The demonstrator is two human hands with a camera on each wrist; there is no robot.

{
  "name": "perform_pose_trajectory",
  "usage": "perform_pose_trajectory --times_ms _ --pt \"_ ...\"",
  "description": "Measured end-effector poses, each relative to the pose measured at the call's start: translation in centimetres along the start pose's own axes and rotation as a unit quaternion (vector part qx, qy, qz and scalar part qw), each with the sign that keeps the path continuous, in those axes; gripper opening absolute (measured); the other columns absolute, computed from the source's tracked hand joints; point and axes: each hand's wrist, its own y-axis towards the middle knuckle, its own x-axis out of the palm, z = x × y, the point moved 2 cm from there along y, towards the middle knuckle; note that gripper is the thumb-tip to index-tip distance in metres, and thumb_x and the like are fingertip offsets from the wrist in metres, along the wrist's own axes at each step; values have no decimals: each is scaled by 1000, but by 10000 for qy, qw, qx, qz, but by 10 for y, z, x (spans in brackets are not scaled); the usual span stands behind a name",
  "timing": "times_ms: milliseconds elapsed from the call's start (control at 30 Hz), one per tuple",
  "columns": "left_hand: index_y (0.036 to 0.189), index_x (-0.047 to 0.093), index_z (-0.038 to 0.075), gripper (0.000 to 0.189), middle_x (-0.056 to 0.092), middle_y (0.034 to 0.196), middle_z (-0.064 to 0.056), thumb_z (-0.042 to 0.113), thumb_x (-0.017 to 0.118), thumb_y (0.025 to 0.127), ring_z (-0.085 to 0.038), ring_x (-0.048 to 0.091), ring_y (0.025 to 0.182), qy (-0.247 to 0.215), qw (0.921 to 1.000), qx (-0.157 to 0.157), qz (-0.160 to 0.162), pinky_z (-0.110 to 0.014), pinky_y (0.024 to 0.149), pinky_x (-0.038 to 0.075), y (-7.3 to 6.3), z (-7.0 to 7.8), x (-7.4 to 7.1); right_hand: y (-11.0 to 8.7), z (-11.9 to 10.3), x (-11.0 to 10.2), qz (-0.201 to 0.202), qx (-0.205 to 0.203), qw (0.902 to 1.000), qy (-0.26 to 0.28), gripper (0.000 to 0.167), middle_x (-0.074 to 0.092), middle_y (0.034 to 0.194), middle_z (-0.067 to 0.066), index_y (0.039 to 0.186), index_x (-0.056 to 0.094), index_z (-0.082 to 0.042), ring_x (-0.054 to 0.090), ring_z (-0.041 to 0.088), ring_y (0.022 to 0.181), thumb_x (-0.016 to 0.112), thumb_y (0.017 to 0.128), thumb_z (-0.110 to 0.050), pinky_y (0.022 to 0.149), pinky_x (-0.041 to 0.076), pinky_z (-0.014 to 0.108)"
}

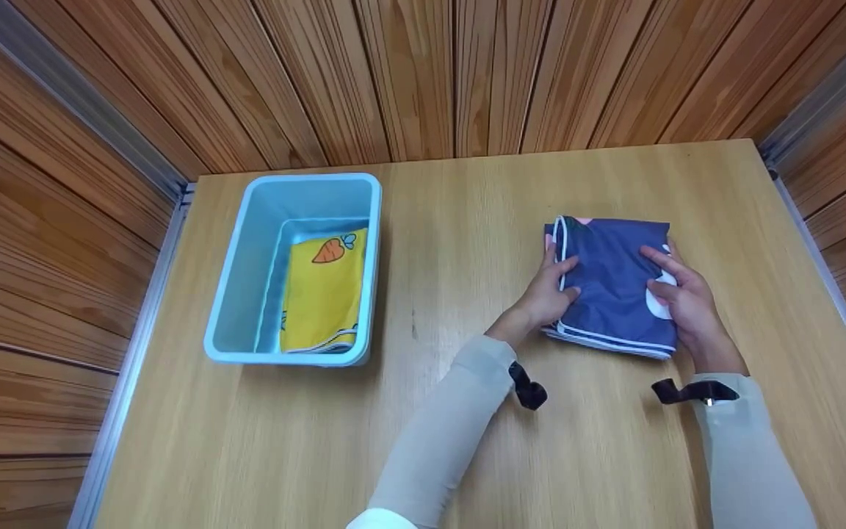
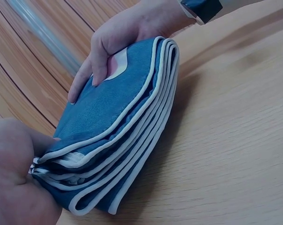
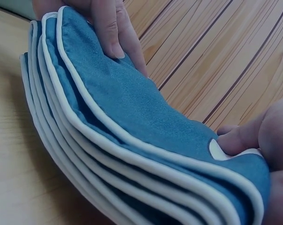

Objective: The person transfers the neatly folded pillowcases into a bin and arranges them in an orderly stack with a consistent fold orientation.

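Observation:
A navy-blue cloth (image 1: 609, 279) with white piped edges is folded into a thick, many-layered rectangle at the right of the table. My left hand (image 1: 540, 297) grips its left side, thumb on top; in the left wrist view, that hand (image 2: 17, 171) pinches the stacked layers. Opposite, my right hand (image 1: 691, 305) holds the right side beside a white printed patch. The right wrist view has the right hand's thumb (image 3: 242, 138) pressing on that patch, with the layered edges (image 3: 132, 173) facing the camera. The fingers beneath the cloth are hidden.
A light-blue plastic bin (image 1: 228, 294) stands at the table's left. Inside it lies a folded yellow cloth (image 1: 324, 294) with a carrot print. Wood-plank walls (image 1: 423, 81) rise behind the wooden table (image 1: 452, 220) and at both sides.

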Motion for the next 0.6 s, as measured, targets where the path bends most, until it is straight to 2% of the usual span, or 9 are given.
perform_pose_trajectory --times_ms 600 --pt "155 44 19 55 1 171 11 6 56 104 -11 6 156 52 9999 -100 68 -29 123 16 -3 1 -3 0 -5 3 -47 4 10000 21 55 -13 169 -7 157 41 -15 -22 9 151 42 104 3 120 -19 36"
